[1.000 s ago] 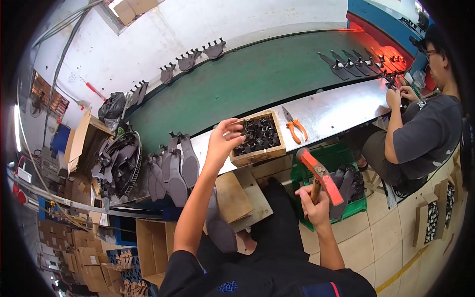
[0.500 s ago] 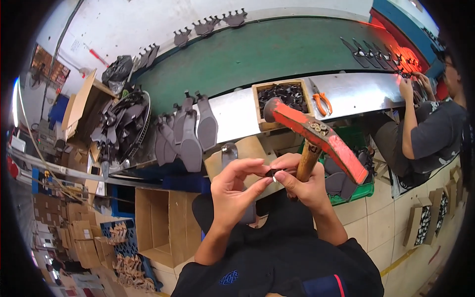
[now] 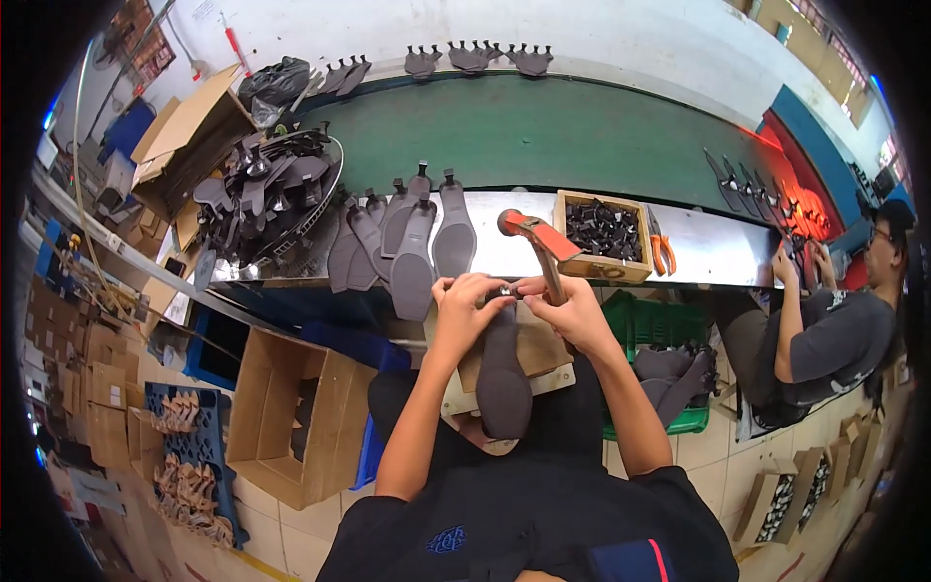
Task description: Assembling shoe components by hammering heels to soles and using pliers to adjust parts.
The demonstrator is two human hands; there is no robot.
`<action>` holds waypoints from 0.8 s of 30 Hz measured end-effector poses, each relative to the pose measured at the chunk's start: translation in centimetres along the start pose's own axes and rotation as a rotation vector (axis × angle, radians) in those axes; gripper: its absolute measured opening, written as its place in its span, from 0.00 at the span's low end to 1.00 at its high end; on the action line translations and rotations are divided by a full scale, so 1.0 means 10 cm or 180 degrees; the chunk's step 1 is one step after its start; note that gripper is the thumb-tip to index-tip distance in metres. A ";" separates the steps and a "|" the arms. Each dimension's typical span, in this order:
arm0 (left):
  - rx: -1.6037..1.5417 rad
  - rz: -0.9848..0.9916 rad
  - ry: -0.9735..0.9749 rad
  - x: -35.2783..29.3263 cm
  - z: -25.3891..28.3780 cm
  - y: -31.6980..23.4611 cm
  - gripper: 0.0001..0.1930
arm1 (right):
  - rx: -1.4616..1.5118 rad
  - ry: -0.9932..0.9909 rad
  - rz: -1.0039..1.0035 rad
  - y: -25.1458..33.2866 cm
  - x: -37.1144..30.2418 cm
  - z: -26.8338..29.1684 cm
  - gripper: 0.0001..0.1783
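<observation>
A dark grey shoe sole point(image 3: 506, 393) lies in front of me with its toe end toward my body. At its far end my left hand point(image 3: 468, 310) pinches a small dark piece with a light spot point(image 3: 506, 290). The fingertips of my right hand point(image 3: 572, 315) meet it from the other side. That hand also holds a hammer point(image 3: 543, 238) by its wooden handle, the red head pointing up and away. Under the sole is a work block point(image 3: 548, 361) with a tan top. Fingers hide how the small piece sits against the heel.
Soles with heels point(image 3: 412, 262) lie left on the metal ledge. A wooden box point(image 3: 603, 269) of small black pieces and orange-handled pliers point(image 3: 662, 250) lie right. Beyond runs a green conveyor belt point(image 3: 582, 136). A green crate point(image 3: 693, 422), a cardboard box point(image 3: 281, 417) and a seated co-worker point(image 3: 839, 325) flank me.
Both hands have moved forward with the small piece, to the far end of the sole. The hammer has gone along in my right hand. The view has shifted, showing more of the sole.
</observation>
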State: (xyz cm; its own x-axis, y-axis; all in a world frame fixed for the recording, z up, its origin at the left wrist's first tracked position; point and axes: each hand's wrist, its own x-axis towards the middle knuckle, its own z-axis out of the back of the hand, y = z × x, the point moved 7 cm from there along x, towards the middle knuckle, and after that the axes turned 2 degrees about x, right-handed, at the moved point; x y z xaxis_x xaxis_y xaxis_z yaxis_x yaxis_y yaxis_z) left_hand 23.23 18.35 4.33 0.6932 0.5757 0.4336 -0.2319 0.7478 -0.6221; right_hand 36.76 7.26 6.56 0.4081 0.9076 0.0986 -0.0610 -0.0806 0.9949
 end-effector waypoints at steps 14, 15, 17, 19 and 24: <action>-0.0329 0.0241 -0.0449 -0.30 0.09 -0.05 0.13 | -0.1402 0.0734 0.0568 0.18 0.04 -0.32 0.15; -0.0343 0.0234 -0.0433 -0.27 0.09 -0.05 0.13 | -0.1514 0.0691 0.0870 0.20 0.03 -0.33 0.15; -0.0689 0.0084 -0.0348 -0.24 0.13 -0.06 0.20 | -0.1676 0.0618 0.1204 0.27 -0.02 -0.37 0.15; -0.0941 0.0183 -0.0294 -0.22 0.12 -0.05 0.19 | -0.1799 0.0586 0.1127 0.30 -0.03 -0.34 0.15; -0.1513 0.0300 -0.0118 -0.18 0.00 0.05 0.12 | -0.1592 0.0003 0.1264 0.48 -0.28 -0.23 0.15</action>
State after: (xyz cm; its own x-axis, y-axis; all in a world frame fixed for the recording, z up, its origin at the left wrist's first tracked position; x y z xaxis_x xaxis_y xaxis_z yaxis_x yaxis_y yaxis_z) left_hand 21.85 17.66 3.28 0.6575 0.6515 0.3785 0.0509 0.4628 -0.8850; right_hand 33.27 5.26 10.97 0.2663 0.8485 0.4573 -0.6254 -0.2090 0.7518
